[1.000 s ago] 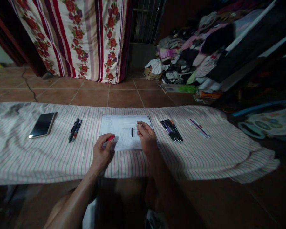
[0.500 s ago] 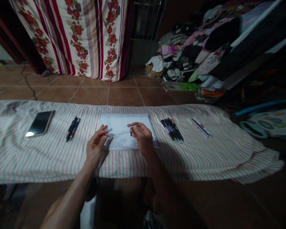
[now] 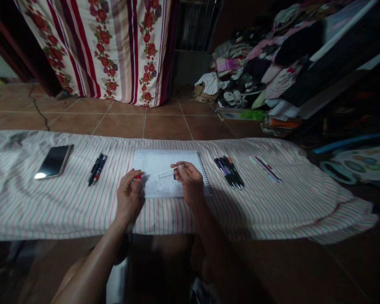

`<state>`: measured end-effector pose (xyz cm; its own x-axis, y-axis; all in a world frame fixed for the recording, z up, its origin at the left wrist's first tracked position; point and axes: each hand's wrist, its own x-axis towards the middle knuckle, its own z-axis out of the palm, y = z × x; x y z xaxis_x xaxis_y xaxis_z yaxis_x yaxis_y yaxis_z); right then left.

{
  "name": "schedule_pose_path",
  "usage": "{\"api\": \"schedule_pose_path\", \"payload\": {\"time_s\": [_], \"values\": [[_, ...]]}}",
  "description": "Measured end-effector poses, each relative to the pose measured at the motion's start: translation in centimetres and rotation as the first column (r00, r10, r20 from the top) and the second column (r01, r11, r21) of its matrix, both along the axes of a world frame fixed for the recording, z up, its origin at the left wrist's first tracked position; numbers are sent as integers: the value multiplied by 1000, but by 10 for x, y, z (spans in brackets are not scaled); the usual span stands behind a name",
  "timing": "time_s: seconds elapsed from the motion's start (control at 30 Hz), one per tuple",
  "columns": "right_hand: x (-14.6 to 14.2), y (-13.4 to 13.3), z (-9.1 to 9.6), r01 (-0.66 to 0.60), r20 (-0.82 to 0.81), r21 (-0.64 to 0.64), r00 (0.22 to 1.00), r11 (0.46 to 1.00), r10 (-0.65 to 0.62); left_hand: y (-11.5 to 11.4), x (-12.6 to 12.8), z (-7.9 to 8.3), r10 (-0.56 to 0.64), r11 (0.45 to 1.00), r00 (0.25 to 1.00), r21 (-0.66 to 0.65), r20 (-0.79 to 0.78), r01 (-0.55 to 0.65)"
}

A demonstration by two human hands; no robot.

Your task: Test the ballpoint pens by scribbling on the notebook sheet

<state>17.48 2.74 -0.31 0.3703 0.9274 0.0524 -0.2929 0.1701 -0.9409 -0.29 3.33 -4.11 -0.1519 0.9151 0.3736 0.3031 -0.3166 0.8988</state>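
Over the open spiral notebook point(image 3: 158, 158), my right hand point(image 3: 191, 181) pinches a thin white rod point(image 3: 164, 172) that looks like a pen refill. It slants down toward the left, and a small dark piece point(image 3: 176, 174) shows under the same fingers. My left hand point(image 3: 129, 190) is closed at the notebook's left edge. A small red piece, perhaps a pen cap point(image 3: 139, 176), sticks out from its fingertips. The rod's left end is apart from the red piece. Writing covers part of the page, too faint to read.
A striped cloth point(image 3: 288, 211) covers the table. A phone point(image 3: 54, 161) and a few pens point(image 3: 97, 169) lie to the left. Several dark pens point(image 3: 229, 172) and some slim pastel pens point(image 3: 266, 169) lie to the right. Beyond are a floral curtain point(image 3: 120, 50) and piled clothes point(image 3: 250, 63).
My left hand has turned slightly and drawn away from the rod, with more of the red piece showing. My right hand stays nearly in place.
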Motion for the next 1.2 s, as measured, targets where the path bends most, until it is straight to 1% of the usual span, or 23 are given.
{"api": "schedule_pose_path", "payload": {"time_s": [0.07, 0.2, 0.27, 0.33, 0.5, 0.67, 1.0, 1.13, 1.2], "values": [[-2, -1, 0, 22, 52, 1, 998, 1000, -22, 2, -2, -4, 43, 999, 992, 30, -120, -40], [-6, -1, -2, 31, 114, 7, 993, 999, -32, 1, -4, -6, 27, 997, 934, 76, -357, 0], [-7, 0, -3, 29, 119, 7, 992, 1000, -30, 0, -3, -4, 15, 997, 899, 76, -437, 21], [-8, 0, -4, 27, 118, 10, 993, 1000, -28, -1, -2, -2, 12, 996, 876, 82, -482, 32], [-8, 1, -5, 41, 119, 15, 992, 999, -42, -1, 0, -3, 28, 993, 864, 115, -502, 35], [-8, 2, -6, 32, 153, 15, 988, 999, -34, -1, 4, -6, 21, 991, 846, 126, -533, 54], [-11, 1, -7, 14, 187, 27, 982, 1000, -19, -5, 8, -1, 6, 988, 800, 126, -600, 87], [-13, 0, -7, 10, 226, 13, 974, 1000, -13, -5, 9, -2, 2, 983, 791, 145, -612, 110], [-14, -1, -5, -13, 247, 2, 969, 1000, 12, -6, 10, -2, -6, 984, 790, 136, -613, 113]]}}
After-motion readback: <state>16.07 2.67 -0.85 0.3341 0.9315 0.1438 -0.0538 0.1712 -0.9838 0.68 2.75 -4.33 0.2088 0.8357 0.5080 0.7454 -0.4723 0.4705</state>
